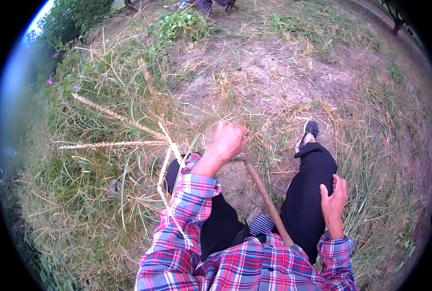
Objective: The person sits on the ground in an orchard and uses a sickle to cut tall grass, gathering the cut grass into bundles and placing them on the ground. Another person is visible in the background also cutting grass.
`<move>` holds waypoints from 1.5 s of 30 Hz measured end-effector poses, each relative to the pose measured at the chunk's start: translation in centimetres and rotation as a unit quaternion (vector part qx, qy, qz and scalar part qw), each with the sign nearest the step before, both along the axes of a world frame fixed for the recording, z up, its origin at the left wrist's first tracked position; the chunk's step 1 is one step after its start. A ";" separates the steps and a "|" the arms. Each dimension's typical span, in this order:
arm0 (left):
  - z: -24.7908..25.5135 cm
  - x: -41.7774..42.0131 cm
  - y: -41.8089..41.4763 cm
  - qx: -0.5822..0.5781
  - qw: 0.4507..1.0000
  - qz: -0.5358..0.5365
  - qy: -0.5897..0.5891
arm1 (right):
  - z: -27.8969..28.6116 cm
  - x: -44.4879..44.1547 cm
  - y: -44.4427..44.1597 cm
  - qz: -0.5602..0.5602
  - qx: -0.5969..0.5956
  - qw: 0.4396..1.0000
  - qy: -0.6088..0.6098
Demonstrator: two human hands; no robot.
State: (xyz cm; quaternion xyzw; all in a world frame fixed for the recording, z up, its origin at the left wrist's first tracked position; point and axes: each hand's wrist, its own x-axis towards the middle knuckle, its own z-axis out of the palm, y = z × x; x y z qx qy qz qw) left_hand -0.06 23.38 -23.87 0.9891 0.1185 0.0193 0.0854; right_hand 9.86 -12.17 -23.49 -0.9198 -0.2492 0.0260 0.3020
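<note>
My left hand [228, 142] is curled into a fist above the ground between my knees, its back towards me. Whatever may be inside the fingers is hidden. A dry grass seed head [170, 143] with several long spikes rises close to the camera, across my left sleeve. Just below the fist is the dark bent head of a tool, whose wooden handle [265, 198] slants back between my legs to my shirt. Holding nothing, my right hand [334, 202] is beside my right thigh, thumb apart from the fingers.
Tangled grass [92, 182] grows thick on the left. Bare soil [274, 76] strewn with dry stalks lies ahead. My right shoe [310, 132] is on the ground. A leafy green heap [183, 23] lies near a person's dark clothing [205, 5] at the top edge.
</note>
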 end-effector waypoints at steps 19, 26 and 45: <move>-3.2 -16.1 -6.7 -0.099 0.982 0.150 -0.055 | -7.1 -10.6 7.6 0.453 -0.258 0.837 0.167; -3.0 -18.4 -12.2 -0.164 0.967 0.152 -0.122 | -11.6 -10.8 9.1 0.135 -0.001 0.713 0.688; -3.9 -20.0 -11.7 -0.174 0.959 0.148 -0.166 | -0.6 -3.8 12.4 0.131 0.167 0.954 0.213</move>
